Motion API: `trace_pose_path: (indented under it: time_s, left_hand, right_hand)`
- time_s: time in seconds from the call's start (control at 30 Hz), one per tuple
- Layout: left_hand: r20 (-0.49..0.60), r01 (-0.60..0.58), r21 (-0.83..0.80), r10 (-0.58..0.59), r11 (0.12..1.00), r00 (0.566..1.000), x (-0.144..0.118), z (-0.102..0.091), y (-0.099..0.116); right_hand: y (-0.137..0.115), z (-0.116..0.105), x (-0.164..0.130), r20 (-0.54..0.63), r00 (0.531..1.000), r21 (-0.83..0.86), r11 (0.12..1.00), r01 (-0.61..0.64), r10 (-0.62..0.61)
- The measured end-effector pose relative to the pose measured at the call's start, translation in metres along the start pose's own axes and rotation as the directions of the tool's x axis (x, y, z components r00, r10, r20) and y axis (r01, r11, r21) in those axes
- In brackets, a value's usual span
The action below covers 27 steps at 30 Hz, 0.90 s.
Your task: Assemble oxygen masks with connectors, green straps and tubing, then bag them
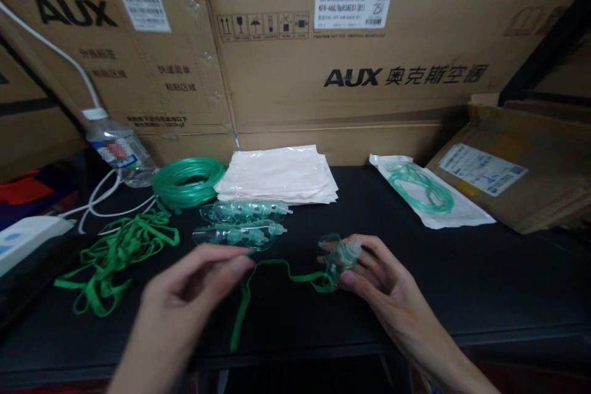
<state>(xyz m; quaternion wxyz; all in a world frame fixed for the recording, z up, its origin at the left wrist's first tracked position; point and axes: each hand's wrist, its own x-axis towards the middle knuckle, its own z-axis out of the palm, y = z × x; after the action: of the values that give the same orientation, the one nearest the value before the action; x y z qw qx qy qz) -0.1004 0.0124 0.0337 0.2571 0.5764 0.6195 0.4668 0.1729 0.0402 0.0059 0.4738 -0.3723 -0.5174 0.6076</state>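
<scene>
Two hands stringing a green strap onto a clear mask above the bench.

The right hand (376,277) has its fingers clenched around the mask (336,255); the left hand (198,283) pinches the green strap (270,268) running across to it, both low over the black bench (462,271). Behind lie stacked masks (242,221), coiled tubing (187,181), loose straps (115,255) and plastic bags (279,175).

tubing coil (188,181) left of bag stack (279,175) | boxes (351,49) behind
</scene>
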Motion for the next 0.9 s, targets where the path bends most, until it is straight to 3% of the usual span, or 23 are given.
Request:
trace_pose_path:
  time_s: [0.1,0.23,0.67,0.9]
  left_hand:
    - [0.16,-0.055,-0.055,0.063,0.997,0.985,0.003,0.043,0.014]
    - [0.168,-0.133,-0.027,0.136,0.991,0.976,0.009,0.069,0.018]
    - [0.214,-0.168,-0.045,0.174,0.985,0.961,0.007,0.071,0.013]
    - [0.198,-0.228,-0.092,0.242,0.969,0.95,0.008,0.072,0.011]
  right_hand:
    - [0.002,-0.001,-0.001,-0.002,1.0,0.019,1.0,0.002,-0.002]
    - [0.002,-0.004,-0.002,0.02,1.0,0.055,0.998,-0.016,0.015]
    - [-0.004,-0.003,-0.005,0.092,0.993,-0.008,0.997,-0.075,0.076]
    - [-0.001,-0.002,-0.003,0.118,0.992,-0.026,0.999,-0.037,0.04]
